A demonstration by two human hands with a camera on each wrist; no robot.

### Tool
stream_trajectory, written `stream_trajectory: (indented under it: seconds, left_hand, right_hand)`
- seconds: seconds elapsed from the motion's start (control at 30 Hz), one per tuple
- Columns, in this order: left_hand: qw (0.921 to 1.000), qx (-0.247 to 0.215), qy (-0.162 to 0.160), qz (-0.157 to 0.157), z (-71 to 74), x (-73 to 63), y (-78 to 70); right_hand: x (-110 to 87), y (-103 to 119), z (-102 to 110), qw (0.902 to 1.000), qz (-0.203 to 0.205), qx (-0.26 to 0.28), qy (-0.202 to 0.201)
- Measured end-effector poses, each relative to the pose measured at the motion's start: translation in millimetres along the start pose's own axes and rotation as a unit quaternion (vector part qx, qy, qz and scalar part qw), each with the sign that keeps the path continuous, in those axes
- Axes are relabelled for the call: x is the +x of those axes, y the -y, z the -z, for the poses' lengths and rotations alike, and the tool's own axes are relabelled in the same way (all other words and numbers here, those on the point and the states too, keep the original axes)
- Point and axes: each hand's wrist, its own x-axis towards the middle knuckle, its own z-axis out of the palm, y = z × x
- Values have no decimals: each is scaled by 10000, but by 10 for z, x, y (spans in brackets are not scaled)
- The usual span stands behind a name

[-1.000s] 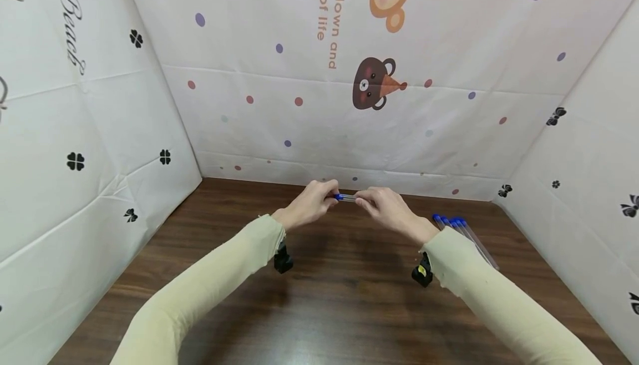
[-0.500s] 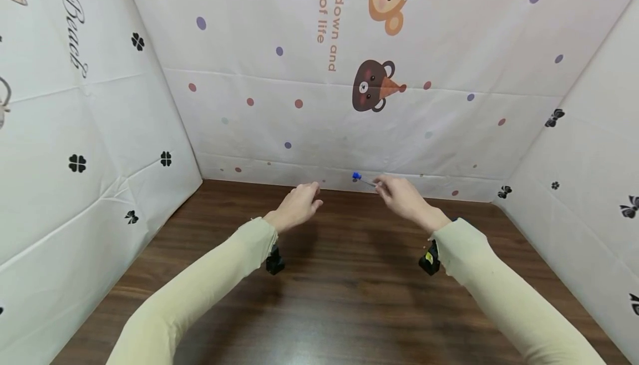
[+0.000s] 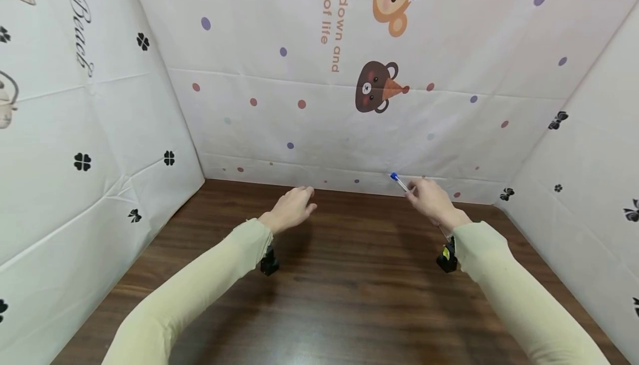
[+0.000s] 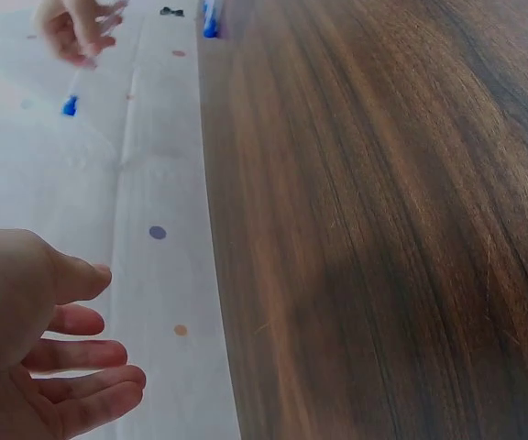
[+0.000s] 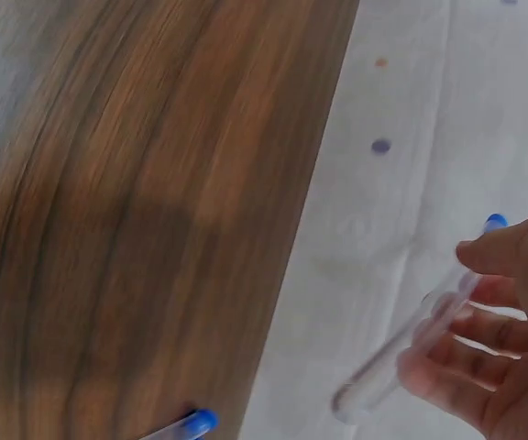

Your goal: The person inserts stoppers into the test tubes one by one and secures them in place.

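My right hand holds a clear test tube with a blue cap above the back of the table. The cap points up and to the left. In the right wrist view, thumb and fingers pinch the test tube along its side, its rounded bottom end sticking out past the fingertips. My left hand hovers over the table, touching nothing. In the left wrist view its fingers are loosely spread.
Another blue-capped test tube lies on the dark wooden table, partly out of frame; in the head view the right arm largely covers that spot. White printed sheets stand as walls at the back and both sides.
A second ago both hands held the test tube between them. The left hand let go and drew back left. The right hand carried the tube to the right, tilting its cap upward.
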Motion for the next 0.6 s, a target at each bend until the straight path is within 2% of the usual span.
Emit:
stream_trajectory:
  seconds: [0.4,0.6]
  left_hand:
    - [9999,5,149,48,-4,-9,14]
    - [9998,22,171,82,4,-13,24]
  right_hand:
    - [-164,-429,-93,9952,-658,-128,712]
    - [-238,-619,-173,9930,-891,-112,771]
